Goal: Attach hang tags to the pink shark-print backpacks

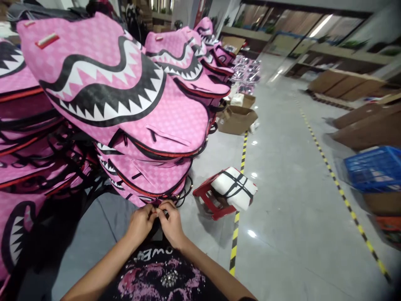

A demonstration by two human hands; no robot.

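Note:
My left hand (141,222) and my right hand (170,221) meet in front of my body, fingertips pinched close together. Whatever lies between them is too small to make out. Just beyond my fingers is the lower edge of a pink backpack (156,177) with red trim and black cords at its side. On top of it lies a larger pink backpack (184,110) with a black-and-white shark-mouth print and a zipped front pocket. A grey cloth surface (94,234) is beside my left forearm.
More pink backpacks (172,48) are stacked behind and to the left. A red stool (206,196) with a strapped white pad (236,188) stands on the floor at right. Cardboard boxes (236,119), a blue crate (374,167) and yellow-black floor tape (338,188) are farther off.

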